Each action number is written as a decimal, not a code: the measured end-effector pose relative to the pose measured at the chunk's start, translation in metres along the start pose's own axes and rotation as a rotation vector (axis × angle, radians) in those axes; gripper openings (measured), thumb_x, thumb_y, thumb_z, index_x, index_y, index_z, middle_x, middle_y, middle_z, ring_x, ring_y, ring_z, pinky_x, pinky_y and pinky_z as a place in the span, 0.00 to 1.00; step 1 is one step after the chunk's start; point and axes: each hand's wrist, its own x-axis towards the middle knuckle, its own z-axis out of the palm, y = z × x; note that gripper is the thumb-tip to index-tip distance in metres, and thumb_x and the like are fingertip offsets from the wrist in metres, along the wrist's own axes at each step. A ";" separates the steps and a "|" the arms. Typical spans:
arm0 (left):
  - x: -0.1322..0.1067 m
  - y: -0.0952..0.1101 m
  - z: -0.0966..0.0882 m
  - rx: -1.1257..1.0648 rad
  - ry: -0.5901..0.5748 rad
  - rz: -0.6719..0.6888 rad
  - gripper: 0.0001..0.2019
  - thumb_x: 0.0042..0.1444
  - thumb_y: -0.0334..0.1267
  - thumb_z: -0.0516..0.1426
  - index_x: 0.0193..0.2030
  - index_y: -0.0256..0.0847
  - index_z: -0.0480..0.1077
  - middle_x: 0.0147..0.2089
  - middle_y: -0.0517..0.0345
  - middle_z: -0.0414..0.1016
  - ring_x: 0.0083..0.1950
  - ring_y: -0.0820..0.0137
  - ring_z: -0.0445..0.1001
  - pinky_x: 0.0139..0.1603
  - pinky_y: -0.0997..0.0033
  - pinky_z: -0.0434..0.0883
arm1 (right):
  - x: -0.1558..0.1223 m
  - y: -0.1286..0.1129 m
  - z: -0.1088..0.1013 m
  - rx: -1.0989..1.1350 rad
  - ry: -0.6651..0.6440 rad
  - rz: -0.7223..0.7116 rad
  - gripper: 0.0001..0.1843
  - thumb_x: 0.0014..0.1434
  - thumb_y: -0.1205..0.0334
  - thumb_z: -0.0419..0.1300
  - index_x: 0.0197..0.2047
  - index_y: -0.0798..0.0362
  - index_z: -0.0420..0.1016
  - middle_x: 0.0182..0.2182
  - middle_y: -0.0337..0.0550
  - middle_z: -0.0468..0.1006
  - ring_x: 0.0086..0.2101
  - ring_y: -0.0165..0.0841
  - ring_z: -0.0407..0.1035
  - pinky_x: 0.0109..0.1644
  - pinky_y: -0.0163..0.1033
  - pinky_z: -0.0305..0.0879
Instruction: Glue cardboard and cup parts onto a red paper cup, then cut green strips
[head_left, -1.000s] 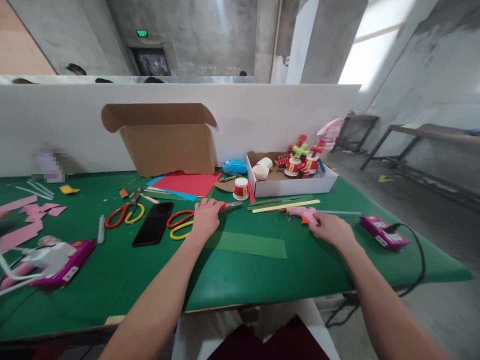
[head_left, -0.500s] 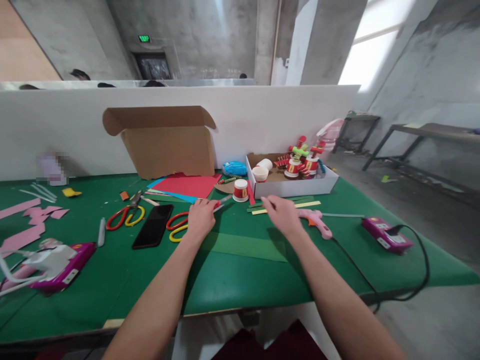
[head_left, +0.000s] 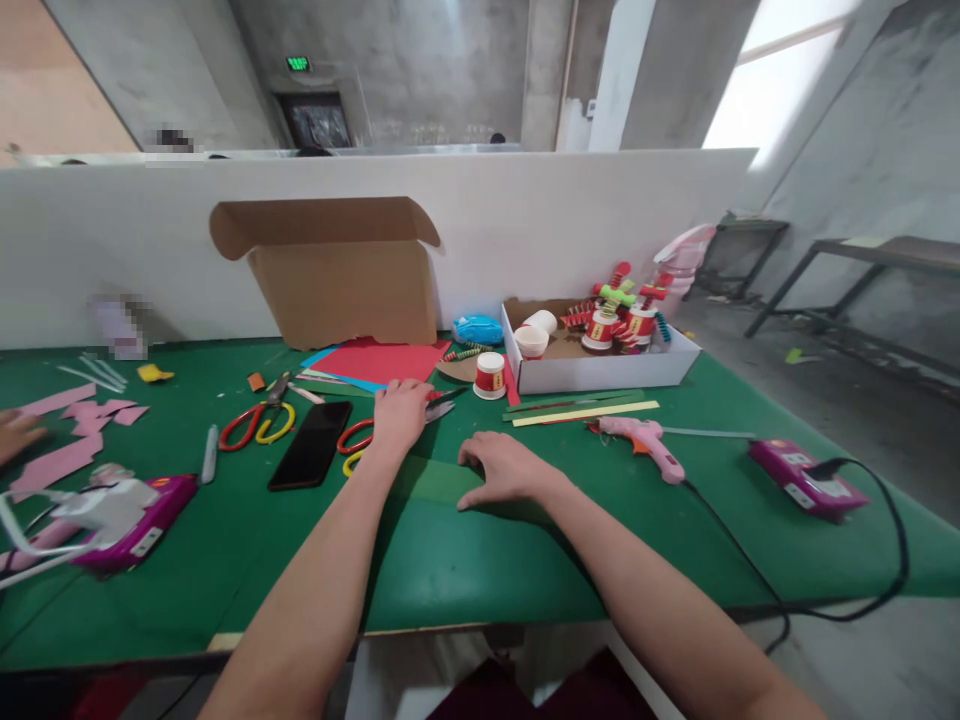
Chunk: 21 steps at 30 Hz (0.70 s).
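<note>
Head view, near to far: a green paper strip [head_left: 429, 482] lies flat on the green table [head_left: 480, 570], partly beneath the right hand [head_left: 508, 470], whose thumb and fingers stand apart, grasping nothing visible. Expect light, flexible stock that creases readily; take it by opposite edges. Farther out, the left hand [head_left: 401, 415] covers the middle of the scissors [head_left: 440, 411]; whether its fingers are clenched cannot be told. Judge the scissors rigid; hold by the handles, clear of the blades. Beyond stands a paper cup [head_left: 490, 376], likely crushable.
</note>
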 end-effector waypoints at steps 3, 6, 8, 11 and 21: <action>-0.005 -0.005 -0.009 -0.205 -0.194 0.222 0.11 0.60 0.35 0.53 0.45 0.43 0.75 0.48 0.53 0.78 0.51 0.61 0.71 0.51 0.65 0.66 | 0.001 -0.001 0.000 0.032 -0.001 0.010 0.28 0.43 0.47 0.74 0.41 0.56 0.74 0.33 0.41 0.73 0.33 0.34 0.65 0.36 0.36 0.57; -0.017 -0.005 -0.015 -0.311 -0.478 0.415 0.12 0.51 0.39 0.62 0.44 0.43 0.74 0.46 0.55 0.77 0.50 0.62 0.72 0.49 0.68 0.67 | 0.001 0.003 0.001 0.104 0.018 0.043 0.27 0.42 0.46 0.74 0.39 0.54 0.73 0.32 0.39 0.73 0.31 0.32 0.64 0.34 0.34 0.55; -0.024 -0.002 -0.017 -0.249 -0.556 0.426 0.18 0.45 0.41 0.66 0.44 0.44 0.73 0.47 0.55 0.75 0.52 0.60 0.71 0.48 0.67 0.67 | 0.000 0.007 0.001 0.167 0.024 0.075 0.26 0.41 0.47 0.75 0.37 0.54 0.72 0.31 0.38 0.72 0.30 0.30 0.64 0.32 0.33 0.54; -0.030 0.004 -0.019 -0.166 -0.614 0.396 0.18 0.45 0.41 0.65 0.44 0.44 0.71 0.43 0.56 0.75 0.48 0.59 0.71 0.43 0.67 0.66 | 0.000 0.012 0.001 0.258 0.048 0.113 0.23 0.44 0.49 0.74 0.35 0.54 0.71 0.28 0.35 0.72 0.28 0.28 0.63 0.30 0.32 0.54; -0.033 0.015 -0.024 -0.259 -0.657 0.377 0.14 0.47 0.38 0.61 0.42 0.43 0.68 0.45 0.57 0.69 0.44 0.65 0.70 0.41 0.70 0.66 | -0.003 0.042 -0.014 0.283 0.364 0.245 0.12 0.59 0.54 0.61 0.34 0.54 0.76 0.26 0.38 0.76 0.28 0.29 0.66 0.34 0.34 0.59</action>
